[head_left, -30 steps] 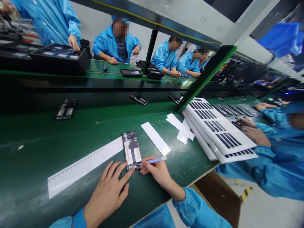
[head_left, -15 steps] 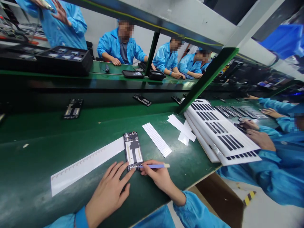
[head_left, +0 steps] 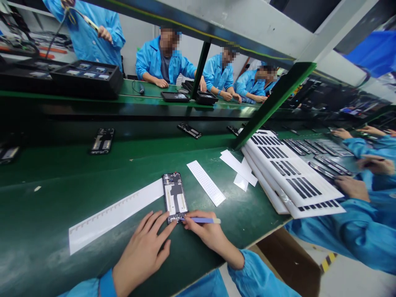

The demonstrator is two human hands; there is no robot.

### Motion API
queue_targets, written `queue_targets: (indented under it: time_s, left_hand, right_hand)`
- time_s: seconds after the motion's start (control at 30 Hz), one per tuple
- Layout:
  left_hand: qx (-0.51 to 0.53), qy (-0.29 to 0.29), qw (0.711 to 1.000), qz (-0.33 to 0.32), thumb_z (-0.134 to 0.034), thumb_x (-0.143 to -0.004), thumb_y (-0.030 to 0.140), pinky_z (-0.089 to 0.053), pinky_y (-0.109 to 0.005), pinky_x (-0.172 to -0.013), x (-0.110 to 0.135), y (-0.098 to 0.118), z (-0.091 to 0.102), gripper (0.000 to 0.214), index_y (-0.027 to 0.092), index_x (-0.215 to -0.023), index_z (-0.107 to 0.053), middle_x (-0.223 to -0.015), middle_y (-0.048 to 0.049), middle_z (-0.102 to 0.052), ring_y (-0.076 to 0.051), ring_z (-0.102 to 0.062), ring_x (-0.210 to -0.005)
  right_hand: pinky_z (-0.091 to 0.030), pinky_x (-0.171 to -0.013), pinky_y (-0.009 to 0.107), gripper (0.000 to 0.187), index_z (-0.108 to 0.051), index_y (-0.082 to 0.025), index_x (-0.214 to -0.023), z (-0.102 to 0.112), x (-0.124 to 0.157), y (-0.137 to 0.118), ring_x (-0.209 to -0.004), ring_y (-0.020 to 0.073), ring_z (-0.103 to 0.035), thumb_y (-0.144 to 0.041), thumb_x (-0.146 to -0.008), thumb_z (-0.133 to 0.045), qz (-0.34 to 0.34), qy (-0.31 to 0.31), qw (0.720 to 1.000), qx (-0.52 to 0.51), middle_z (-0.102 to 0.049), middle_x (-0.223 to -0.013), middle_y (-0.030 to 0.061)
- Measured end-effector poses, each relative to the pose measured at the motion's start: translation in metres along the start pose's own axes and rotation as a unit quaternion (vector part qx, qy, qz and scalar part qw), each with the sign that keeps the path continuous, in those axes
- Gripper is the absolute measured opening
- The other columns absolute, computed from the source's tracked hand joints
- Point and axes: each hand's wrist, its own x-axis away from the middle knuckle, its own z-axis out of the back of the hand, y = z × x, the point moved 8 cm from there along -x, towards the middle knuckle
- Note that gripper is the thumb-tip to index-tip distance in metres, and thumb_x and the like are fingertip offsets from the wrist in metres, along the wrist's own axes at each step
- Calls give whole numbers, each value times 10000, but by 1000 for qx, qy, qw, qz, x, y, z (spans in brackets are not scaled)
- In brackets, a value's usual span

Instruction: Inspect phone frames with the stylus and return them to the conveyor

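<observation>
An opened phone frame [head_left: 175, 197] lies on the green bench [head_left: 37, 231], its inner boards showing. My left hand [head_left: 142, 251] rests flat beside it, fingers spread, fingertips touching the phone's near corner. My right hand [head_left: 206, 234] pinches a thin blue tool [head_left: 201, 220], whose tip meets the phone's bottom edge. A long white backing strip [head_left: 111, 214] lies to the left of the phone. A shorter dotted white strip [head_left: 206, 182] lies to its right.
Stacked white sheets with black strips [head_left: 291, 173] sit at the right, loose white slips [head_left: 238, 165] beside them. A green post [head_left: 272, 103] rises there. Phone frames [head_left: 102, 140] ride the belt behind. A co-worker's hand [head_left: 352, 187] works at right; others sit across, by black trays [head_left: 86, 76].
My hands stay on the phone; the tool has tilted flatter against its bottom edge. The view has shifted slightly. The co-worker at right has moved their hands.
</observation>
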Motion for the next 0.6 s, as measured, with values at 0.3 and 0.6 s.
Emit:
queue_targets:
  time_s: [0.3,0.6]
  left_hand:
    - [-1,5,1000,10,-510,-870,212,-380,-438,-1090,-3,3,2,544,307,-1403,-455,-1354,-25,-537,-236,-497,-1215]
    - [26,18,999,19,-508,-927,372,-418,-414,-1083,1,-7,-3,522,220,-1417,-410,-1356,-44,-562,-227,-535,-1212]
  right_hand:
    - [-564,-660,301,210,-725,-202,-914,-4,5,-19,-658,198,-695,-354,-936,-582,75,6,993,96,-737,-770,52]
    - [-537,-896,400,261,-584,-211,-1114,9,1,-13,-1034,243,-660,-350,-1010,-388,66,152,979,121,-682,-1117,109]
